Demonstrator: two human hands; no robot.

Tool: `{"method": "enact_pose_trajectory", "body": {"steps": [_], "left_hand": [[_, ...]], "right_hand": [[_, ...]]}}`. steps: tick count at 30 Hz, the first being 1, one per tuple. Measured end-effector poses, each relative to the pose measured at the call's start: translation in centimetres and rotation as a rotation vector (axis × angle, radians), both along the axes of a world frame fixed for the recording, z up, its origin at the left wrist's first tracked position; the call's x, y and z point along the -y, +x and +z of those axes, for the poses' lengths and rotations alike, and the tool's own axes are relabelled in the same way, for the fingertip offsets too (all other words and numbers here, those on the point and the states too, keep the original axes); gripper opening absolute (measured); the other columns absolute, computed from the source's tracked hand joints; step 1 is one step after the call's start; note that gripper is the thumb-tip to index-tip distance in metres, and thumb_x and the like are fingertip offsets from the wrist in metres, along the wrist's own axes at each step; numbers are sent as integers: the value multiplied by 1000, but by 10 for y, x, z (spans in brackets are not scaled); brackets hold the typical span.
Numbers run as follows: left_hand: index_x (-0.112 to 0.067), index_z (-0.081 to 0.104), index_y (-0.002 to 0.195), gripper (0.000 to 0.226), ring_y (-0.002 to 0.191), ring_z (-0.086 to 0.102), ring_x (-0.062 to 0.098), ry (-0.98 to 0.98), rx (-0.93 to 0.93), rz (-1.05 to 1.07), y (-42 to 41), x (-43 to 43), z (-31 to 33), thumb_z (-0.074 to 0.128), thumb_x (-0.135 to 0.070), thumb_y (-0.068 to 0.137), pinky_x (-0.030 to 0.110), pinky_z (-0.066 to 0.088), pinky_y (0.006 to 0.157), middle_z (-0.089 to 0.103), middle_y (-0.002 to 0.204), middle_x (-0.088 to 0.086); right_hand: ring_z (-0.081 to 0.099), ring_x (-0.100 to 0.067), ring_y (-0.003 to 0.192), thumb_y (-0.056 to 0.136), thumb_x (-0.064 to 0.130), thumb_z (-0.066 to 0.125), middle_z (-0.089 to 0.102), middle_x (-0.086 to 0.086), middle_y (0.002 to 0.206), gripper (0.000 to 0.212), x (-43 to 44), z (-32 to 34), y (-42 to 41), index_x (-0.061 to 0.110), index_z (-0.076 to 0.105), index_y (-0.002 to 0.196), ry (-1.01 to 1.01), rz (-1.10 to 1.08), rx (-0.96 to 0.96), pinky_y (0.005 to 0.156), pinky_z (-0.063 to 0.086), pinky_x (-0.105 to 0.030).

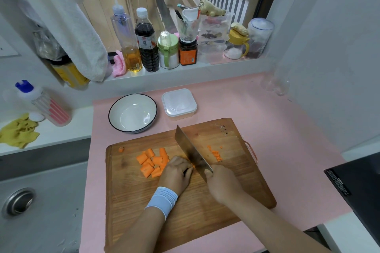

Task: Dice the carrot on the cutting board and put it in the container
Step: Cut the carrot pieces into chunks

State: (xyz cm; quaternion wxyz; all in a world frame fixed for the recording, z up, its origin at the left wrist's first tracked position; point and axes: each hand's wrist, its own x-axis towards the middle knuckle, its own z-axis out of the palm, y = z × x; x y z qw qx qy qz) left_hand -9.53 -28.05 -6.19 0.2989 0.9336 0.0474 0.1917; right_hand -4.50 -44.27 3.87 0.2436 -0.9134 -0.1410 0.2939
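Dicing is midway. The right hand (222, 183) grips the cleaver (191, 150), blade down on the cutting board (205, 211). The left hand (176, 172) curls over a carrot piece (190, 169) (mostly hidden, probably pinched) against it. Larger carrot chunks (153, 162) wait left, dice (216, 154) right. Next: tuck fingertips, chop on, then fill the container (179, 103) beyond.
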Motion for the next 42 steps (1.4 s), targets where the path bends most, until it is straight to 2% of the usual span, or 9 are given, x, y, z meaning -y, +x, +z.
{"method": "enact_pose_trajectory", "body": {"steps": [5,11,17,21,26,31,34,39,42], "left_hand": [[-16,72,78,9,83,55,12,63,-10,7,2,1,-1,77,-9,78,16,41,81,65,80,-5],[-16,72,80,5,87,56,19,63,-176,18,33,23,9,70,-13,83,32,51,78,66,82,-1],[-27,73,90,13,89,61,12,-198,-374,129,62,31,27,60,-27,89,24,47,82,70,93,-9],[-28,57,72,20,71,56,20,-426,-191,471,50,7,44,56,-17,90,29,43,68,60,70,-7],[-23,55,69,19,79,53,17,-597,126,631,38,-17,70,38,-15,72,23,39,69,59,76,-6],[-33,61,58,32,82,60,14,-459,-306,223,53,-2,86,42,-11,70,22,45,78,64,70,-18],[-29,68,71,40,92,59,8,-372,-570,63,63,24,86,43,1,79,21,43,90,64,89,-20],[-23,70,95,46,99,56,9,-311,-649,35,75,39,88,38,7,81,14,37,90,62,102,-10],[-26,72,103,43,107,58,10,-342,-664,97,75,33,82,44,2,86,16,39,93,64,110,-12]], "right_hand": [[62,-14,78,106,38,39,65,5,84,32,10,2,11,26,62,87,31,-2,-22,71,52,-33],[63,-12,73,106,41,39,65,6,79,34,31,9,31,26,62,86,18,1,60,65,50,-30],[63,-8,73,106,38,41,64,7,78,32,51,11,51,27,63,85,41,-3,117,69,53,-28],[59,-12,74,104,39,43,60,11,75,27,57,8,56,28,67,100,-27,84,228,65,49,-30],[60,-15,78,99,31,49,69,7,90,26,64,11,58,38,65,118,-68,318,456,61,43,-28],[55,-14,74,88,7,48,64,5,81,25,64,14,63,27,62,92,-99,463,499,56,38,-31],[53,-14,64,83,10,57,60,8,72,19,66,7,66,29,61,84,-46,524,600,49,33,-31],[42,-10,41,56,9,80,50,11,52,34,67,4,68,31,54,63,-59,603,664,40,16,-23],[56,-15,56,74,10,70,60,8,65,19,69,6,68,28,62,75,-83,614,639,45,31,-27]]}}
